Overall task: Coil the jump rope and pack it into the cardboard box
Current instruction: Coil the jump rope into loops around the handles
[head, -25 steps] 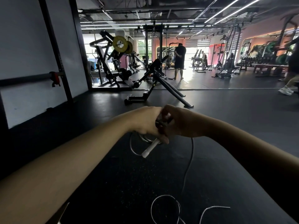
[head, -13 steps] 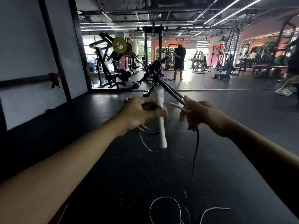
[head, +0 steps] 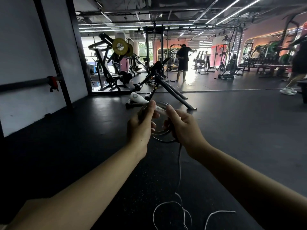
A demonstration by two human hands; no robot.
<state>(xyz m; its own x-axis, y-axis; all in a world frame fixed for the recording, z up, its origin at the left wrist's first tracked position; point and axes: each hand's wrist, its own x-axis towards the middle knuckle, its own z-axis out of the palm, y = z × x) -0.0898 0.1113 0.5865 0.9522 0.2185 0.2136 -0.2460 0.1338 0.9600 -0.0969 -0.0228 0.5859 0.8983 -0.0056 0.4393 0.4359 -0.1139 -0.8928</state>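
My left hand (head: 141, 125) fingers curled round the jump rope (head: 163, 130) coils and white handle (head: 139, 98), my right hand (head: 182, 125) pinching the same coils, loose cord trailing below the handle onto the gym floor (head: 99, 130).

Bare forearms and hands recorded.
No sleeves are worn to the elbow; left hand (head: 141, 125) and right hand (head: 183, 125) are ungloved.
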